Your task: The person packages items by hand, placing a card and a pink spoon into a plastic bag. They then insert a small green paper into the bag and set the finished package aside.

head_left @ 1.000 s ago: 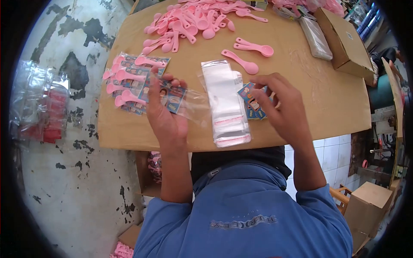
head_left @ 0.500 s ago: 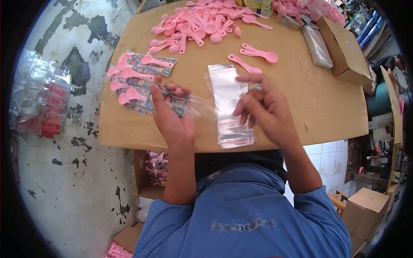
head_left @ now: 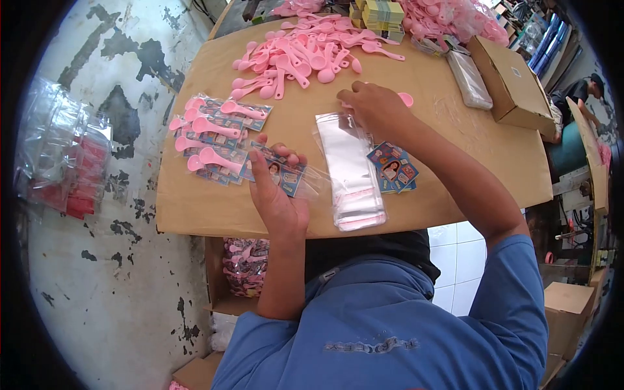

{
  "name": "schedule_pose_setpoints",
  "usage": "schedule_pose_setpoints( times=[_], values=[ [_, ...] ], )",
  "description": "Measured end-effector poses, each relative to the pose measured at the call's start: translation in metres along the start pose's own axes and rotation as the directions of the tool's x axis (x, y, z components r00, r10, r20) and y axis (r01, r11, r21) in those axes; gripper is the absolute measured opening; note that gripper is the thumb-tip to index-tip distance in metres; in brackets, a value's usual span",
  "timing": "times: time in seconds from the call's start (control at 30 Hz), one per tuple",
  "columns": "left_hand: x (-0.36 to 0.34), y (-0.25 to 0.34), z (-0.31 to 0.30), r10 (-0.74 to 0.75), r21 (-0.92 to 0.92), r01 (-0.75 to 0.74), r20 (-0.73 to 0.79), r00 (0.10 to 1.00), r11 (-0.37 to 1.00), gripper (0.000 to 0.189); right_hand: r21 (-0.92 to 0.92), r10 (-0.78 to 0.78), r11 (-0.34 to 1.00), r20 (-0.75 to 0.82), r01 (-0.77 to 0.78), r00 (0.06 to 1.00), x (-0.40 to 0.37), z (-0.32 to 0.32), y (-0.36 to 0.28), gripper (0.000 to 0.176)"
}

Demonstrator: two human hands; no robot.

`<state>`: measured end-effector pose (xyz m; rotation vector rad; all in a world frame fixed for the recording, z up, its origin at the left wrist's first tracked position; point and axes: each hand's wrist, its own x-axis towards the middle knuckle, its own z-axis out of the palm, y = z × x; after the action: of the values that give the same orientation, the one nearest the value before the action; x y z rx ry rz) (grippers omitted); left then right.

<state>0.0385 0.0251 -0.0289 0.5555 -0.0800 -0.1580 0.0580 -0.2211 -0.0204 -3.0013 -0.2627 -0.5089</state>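
My left hand (head_left: 279, 195) is closed round a clear plastic bag with a printed card (head_left: 290, 177) inside. Just left of it, several bagged cards with pink spoons (head_left: 218, 129) on them lie overlapped. My right hand (head_left: 374, 107) reaches past the top of a stack of clear bags (head_left: 354, 175), its fingertips closed at a pink spoon that they mostly cover. Beside that hand the bowl of another pink spoon (head_left: 405, 99) shows. Loose printed cards (head_left: 392, 168) lie at the right of the bag stack.
A large heap of pink spoons (head_left: 299, 55) covers the table's far side. Yellow card bundles (head_left: 382, 14), a wrapped bag pack (head_left: 469, 79) and a cardboard box (head_left: 513, 81) stand at the back right. Another person (head_left: 582, 94) is at the far right.
My right hand has moved up and away from the bag stack to the spoons behind it, uncovering the printed cards. My left hand still holds the bagged card.
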Motion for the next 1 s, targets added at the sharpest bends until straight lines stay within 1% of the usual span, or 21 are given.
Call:
schedule_pose_setpoints(
  times=[0.07,0.13,0.17,0.2,0.23,0.3,0.37,0.43,0.5,0.6,0.77,0.83,0.9,1.0],
  values=[
    [0.004,0.004,-0.004,0.014,0.016,-0.014,-0.011,1.0,1.0,0.043,-0.005,0.048,0.999,0.009,-0.048,0.999,-0.003,-0.014,0.0,0.021],
    [0.011,0.012,-0.011,0.041,0.039,-0.04,-0.03,0.999,0.998,0.044,0.004,0.064,0.998,-0.124,-0.064,0.99,-0.014,-0.039,0.001,0.021],
    [0.015,0.016,-0.016,0.032,-0.002,-0.032,-0.009,0.999,0.999,0.043,0.015,0.071,0.997,-0.19,-0.07,0.979,-0.022,-0.053,-0.001,0.021],
    [0.021,0.022,-0.022,0.025,-0.04,-0.024,0.013,1.0,0.999,0.042,0.209,0.168,0.97,-0.222,-0.122,0.96,-0.033,-0.073,-0.006,0.022],
    [0.026,0.027,-0.026,0.018,-0.077,-0.015,0.037,0.999,0.997,0.041,0.398,0.271,0.903,-0.231,-0.163,0.935,-0.046,-0.088,-0.012,0.023],
    [0.035,0.036,-0.03,-0.002,-0.114,0.006,0.039,0.999,0.993,0.04,0.69,0.459,0.687,-0.169,-0.228,0.872,-0.074,-0.097,-0.018,0.021],
    [0.041,0.043,-0.03,-0.007,-0.149,0.014,0.046,0.999,0.989,0.04,0.857,0.576,0.458,-0.084,-0.236,0.813,-0.098,-0.098,-0.031,0.015],
    [0.045,0.048,-0.024,-0.009,-0.177,0.019,0.058,0.998,0.984,0.041,0.952,0.648,0.225,0.012,-0.207,0.761,-0.115,-0.093,-0.047,0.012],
    [0.049,0.05,-0.019,0.015,-0.177,-0.002,0.072,0.997,0.984,0.041,0.988,0.682,0.018,0.1,-0.154,0.725,-0.126,-0.08,-0.067,0.012],
    [0.049,0.049,-0.01,0.06,-0.17,-0.042,0.106,0.993,0.985,0.042,0.988,0.64,0.045,0.085,-0.147,0.764,-0.129,-0.059,-0.089,0.01],
    [0.036,0.032,0.009,0.122,-0.133,-0.105,0.126,0.984,0.985,0.045,0.985,0.632,-0.152,0.156,-0.076,0.759,-0.124,-0.048,-0.103,0.012],
    [0.029,0.022,0.015,0.131,-0.118,-0.117,0.122,0.984,0.986,0.046,0.982,0.618,-0.181,0.153,-0.049,0.771,-0.121,-0.043,-0.107,0.012],
    [0.02,0.012,0.021,0.108,-0.11,-0.094,0.132,0.985,0.989,0.047,0.976,0.6,-0.219,0.142,-0.009,0.788,-0.117,-0.038,-0.108,0.013],
    [0.008,-0.003,0.024,0.045,-0.095,-0.033,0.132,0.99,0.995,0.05,0.956,0.538,-0.288,0.208,-0.055,0.817,-0.11,-0.043,-0.116,0.015]
  ],
)
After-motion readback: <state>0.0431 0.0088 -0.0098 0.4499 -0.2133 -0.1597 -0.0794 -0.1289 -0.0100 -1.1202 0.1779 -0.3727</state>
